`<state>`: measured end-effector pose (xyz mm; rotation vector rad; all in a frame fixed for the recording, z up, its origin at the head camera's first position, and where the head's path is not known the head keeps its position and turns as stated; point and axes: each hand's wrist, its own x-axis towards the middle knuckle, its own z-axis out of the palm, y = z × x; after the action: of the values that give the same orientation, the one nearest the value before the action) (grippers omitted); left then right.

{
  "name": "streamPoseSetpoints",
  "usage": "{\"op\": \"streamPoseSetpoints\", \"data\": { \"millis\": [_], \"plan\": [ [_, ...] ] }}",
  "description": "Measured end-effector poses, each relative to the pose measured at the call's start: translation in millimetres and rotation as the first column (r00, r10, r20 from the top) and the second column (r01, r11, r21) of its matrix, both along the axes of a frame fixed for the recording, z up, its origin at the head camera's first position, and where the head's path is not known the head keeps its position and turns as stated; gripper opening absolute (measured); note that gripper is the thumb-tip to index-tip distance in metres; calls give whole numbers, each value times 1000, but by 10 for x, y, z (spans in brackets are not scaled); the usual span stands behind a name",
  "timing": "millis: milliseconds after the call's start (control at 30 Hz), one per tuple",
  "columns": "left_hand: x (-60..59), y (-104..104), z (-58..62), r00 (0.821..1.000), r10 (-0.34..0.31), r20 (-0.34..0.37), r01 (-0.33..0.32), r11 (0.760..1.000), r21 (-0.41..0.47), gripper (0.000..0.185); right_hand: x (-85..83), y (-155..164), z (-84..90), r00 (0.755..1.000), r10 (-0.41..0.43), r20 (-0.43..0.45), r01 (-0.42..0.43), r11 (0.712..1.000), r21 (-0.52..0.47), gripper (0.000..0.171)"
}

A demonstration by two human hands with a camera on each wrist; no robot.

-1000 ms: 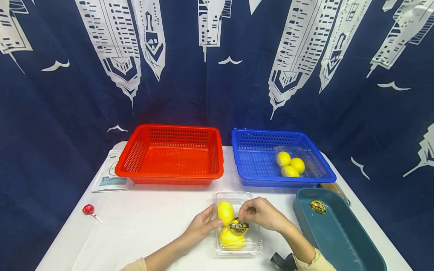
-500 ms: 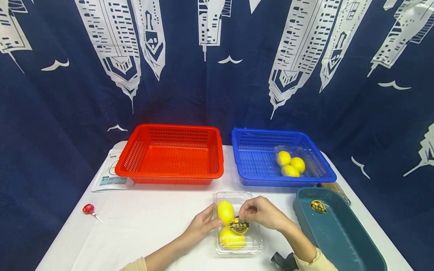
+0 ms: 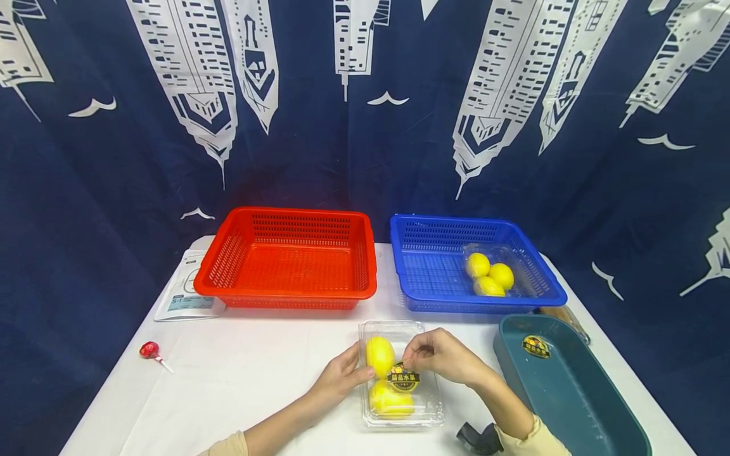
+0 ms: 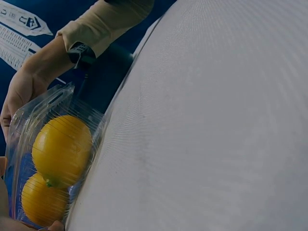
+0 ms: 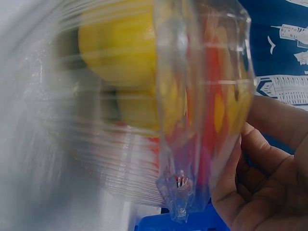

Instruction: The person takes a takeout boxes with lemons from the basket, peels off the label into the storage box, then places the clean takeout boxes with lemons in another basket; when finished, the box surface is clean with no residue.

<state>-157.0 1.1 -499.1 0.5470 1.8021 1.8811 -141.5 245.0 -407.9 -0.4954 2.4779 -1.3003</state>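
A clear plastic fruit box (image 3: 424, 411) lies on the white table with two lemons (image 3: 380, 356) visible through its lid, toward its left side. My left hand (image 3: 336, 380) holds the box by its left edge, thumb over the lid. Between thumb and finger, my right hand (image 3: 441, 358) pinches the upper edge of a round black-and-gold sticker (image 3: 403, 378) at the middle of the lid. In the left wrist view, the lemons (image 4: 62, 151) show through the ribbed side of the box. The right wrist view has the right fingers (image 5: 262, 144) close beside the box's edge.
Behind stand a red basket (image 3: 285, 303) and a blue basket (image 3: 479, 306), the latter holding a boxed set of lemons (image 3: 488, 287). At right is a dark green tray (image 3: 570, 386) with another sticker (image 3: 536, 346). A lollipop (image 3: 150, 350) and a white packet (image 3: 191, 304) lie left.
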Motion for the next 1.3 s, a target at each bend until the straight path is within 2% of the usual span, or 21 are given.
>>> {"op": "streamPoseSetpoints", "data": {
  "millis": [1300],
  "plan": [
    [-8,5,-5,1000,3,2,-3,1000,-7,83,-2,42,14,998,7,65,-5,999,-44,10]
  ]
}}
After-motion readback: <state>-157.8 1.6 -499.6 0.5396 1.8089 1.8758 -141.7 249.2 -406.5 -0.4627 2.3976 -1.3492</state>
